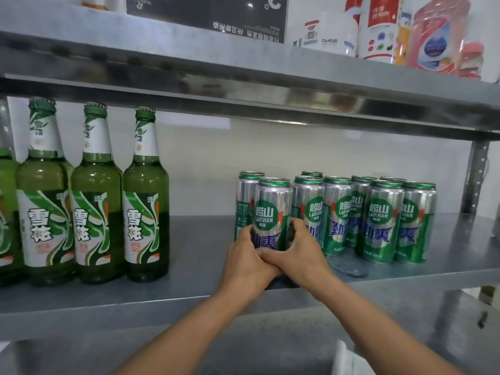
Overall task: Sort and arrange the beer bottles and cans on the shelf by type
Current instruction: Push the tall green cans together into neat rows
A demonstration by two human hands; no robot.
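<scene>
Both hands wrap the lower half of a tall silver-and-green aluminium beer can [272,212] standing upright on a dull grey sheet-metal shelf [200,239]: left hand [247,263] curled round its left side, right hand [296,253] round its right, thumbs overlapping in front. Just beside it, to the right, cluster matching glossy cans [378,217]. Well apart on the left stand smooth green glass bottles [94,201] with white-and-green paper labels and crimped caps.
</scene>
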